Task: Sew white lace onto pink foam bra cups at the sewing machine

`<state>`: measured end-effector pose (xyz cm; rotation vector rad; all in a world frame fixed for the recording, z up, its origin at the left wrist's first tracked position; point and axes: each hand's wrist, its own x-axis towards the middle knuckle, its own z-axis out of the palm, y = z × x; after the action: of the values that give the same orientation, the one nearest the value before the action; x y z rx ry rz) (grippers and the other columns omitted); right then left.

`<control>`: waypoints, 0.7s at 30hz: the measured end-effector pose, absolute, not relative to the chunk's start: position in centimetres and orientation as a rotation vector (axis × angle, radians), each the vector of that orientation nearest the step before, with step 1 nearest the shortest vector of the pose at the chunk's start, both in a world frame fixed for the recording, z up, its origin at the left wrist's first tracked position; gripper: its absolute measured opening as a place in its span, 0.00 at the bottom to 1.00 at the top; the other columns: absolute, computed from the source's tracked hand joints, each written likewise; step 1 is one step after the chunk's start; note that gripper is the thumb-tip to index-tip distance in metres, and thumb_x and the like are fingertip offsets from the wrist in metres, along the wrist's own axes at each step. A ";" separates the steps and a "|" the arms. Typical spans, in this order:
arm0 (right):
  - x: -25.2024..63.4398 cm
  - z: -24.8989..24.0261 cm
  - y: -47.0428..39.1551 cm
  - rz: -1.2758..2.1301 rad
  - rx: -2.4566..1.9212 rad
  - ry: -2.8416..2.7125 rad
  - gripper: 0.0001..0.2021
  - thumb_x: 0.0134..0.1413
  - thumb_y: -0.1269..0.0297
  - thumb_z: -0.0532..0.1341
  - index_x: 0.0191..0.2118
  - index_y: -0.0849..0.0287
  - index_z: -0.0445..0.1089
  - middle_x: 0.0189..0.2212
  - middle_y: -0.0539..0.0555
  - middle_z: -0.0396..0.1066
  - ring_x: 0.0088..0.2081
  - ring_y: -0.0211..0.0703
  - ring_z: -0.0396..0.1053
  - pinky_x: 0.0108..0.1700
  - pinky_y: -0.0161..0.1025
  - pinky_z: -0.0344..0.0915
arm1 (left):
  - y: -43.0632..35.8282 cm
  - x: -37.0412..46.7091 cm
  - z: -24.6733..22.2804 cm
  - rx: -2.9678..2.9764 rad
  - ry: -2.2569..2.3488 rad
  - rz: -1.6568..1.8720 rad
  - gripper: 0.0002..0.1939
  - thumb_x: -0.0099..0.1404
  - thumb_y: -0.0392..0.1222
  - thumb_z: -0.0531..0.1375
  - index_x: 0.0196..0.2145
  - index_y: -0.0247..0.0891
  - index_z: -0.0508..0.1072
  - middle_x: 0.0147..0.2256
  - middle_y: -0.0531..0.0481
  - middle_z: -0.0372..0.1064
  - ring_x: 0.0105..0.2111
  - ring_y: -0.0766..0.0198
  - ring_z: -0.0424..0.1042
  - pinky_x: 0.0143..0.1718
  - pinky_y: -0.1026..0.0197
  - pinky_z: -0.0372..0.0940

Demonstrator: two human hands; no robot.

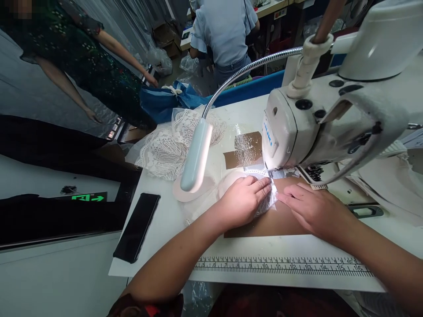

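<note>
White lace fabric (268,201) lies under the needle area of a white sewing machine (287,127), lit by its lamp. My left hand (243,200) rests on the lace, its fingers together and pressing it down just left of the needle. Right of the lace, my right hand (307,207) has its fingertips at the fabric's edge, thumb and index finger close together. A pale padded cup (228,182) shows partly behind my left hand. Brown sheet (264,226) covers the table beneath both hands.
A lamp head (197,154) hangs left of the machine. Lace pieces (165,152) are heaped at the table's back left, a black phone (137,226) near the left edge. A printed ruler (280,265) runs along the front. Two people are beyond the table.
</note>
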<state>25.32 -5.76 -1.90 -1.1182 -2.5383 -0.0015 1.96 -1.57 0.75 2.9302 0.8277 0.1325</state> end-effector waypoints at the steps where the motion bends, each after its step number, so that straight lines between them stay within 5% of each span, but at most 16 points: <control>1: 25.2 -1.8 -5.6 -0.030 -1.126 -2.535 0.16 0.59 0.78 0.52 0.45 0.62 0.74 0.31 0.55 0.71 0.34 0.46 0.65 0.33 0.41 0.54 | -1.2 1.9 0.8 2.931 0.830 0.104 0.24 0.67 0.35 0.52 0.59 0.28 0.68 0.61 0.38 0.64 0.44 0.52 0.69 0.43 0.51 0.69; 10: 23.9 -0.6 -5.0 -0.233 -1.320 -2.502 0.19 0.54 0.77 0.54 0.47 0.59 0.76 0.32 0.54 0.74 0.22 0.40 0.58 0.23 0.41 0.47 | 0.9 1.5 0.6 2.941 0.746 0.148 0.19 0.73 0.37 0.51 0.58 0.36 0.70 0.59 0.40 0.66 0.47 0.56 0.69 0.47 0.53 0.67; 21: 24.6 -2.3 -4.7 -0.038 -1.436 -2.477 0.23 0.57 0.74 0.53 0.56 0.53 0.73 0.34 0.54 0.75 0.23 0.38 0.64 0.22 0.36 0.52 | 2.5 1.2 0.1 2.919 0.827 0.228 0.19 0.71 0.34 0.53 0.57 0.39 0.71 0.57 0.44 0.70 0.43 0.57 0.68 0.43 0.54 0.65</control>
<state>24.60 -4.72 -2.32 -1.4355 -2.4768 -0.0377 1.21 2.46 0.08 2.9194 0.8270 0.2278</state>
